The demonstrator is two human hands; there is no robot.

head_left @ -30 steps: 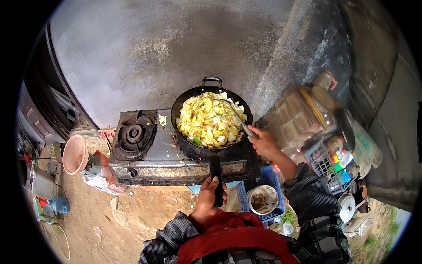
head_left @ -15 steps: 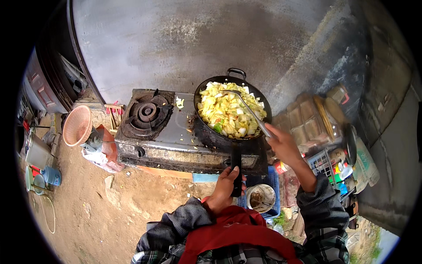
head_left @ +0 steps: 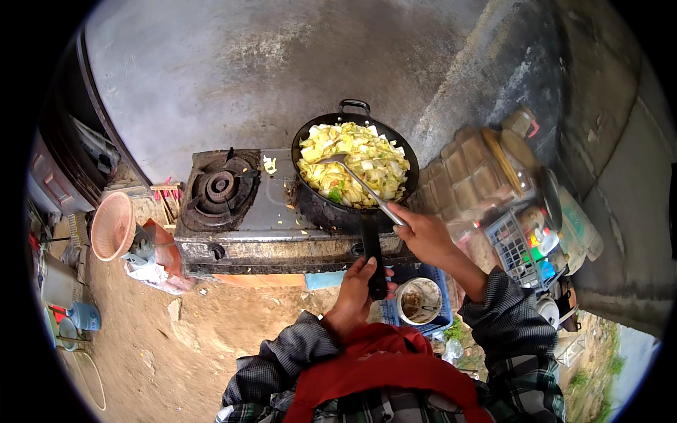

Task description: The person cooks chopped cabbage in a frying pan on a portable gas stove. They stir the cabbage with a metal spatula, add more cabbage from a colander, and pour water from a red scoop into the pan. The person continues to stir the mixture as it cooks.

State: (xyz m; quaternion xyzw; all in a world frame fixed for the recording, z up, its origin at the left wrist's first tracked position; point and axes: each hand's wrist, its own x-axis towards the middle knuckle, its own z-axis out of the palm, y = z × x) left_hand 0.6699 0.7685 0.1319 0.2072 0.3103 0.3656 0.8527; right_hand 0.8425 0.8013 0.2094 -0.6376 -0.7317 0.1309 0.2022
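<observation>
A black wok [head_left: 411, 151] heaped with chopped cabbage [head_left: 367, 151] sits on the right burner of a gas stove [head_left: 271, 211]. Wrapped round the wok's long black handle [head_left: 371, 247] is my left hand [head_left: 355, 290]. My right hand [head_left: 423, 233] is closed on the grip of a metal cooking spatula [head_left: 370, 190]. Its blade rests against the cabbage near the middle of the heap. A few green and reddish bits show among the pale yellow pieces.
To the left is a bare burner [head_left: 221, 186], with cabbage scraps [head_left: 269, 165] beside it. A pink basket [head_left: 113, 227] stands farther left. Below the stove, a blue crate [head_left: 446, 310] holds a white bucket [head_left: 419, 287]. Bottles and a grey crate [head_left: 509, 243] stand right.
The spatula's blade has moved toward me and left across the cabbage, and my right hand is lower. My left hand stays on the wok's handle. The whole view has shifted slightly.
</observation>
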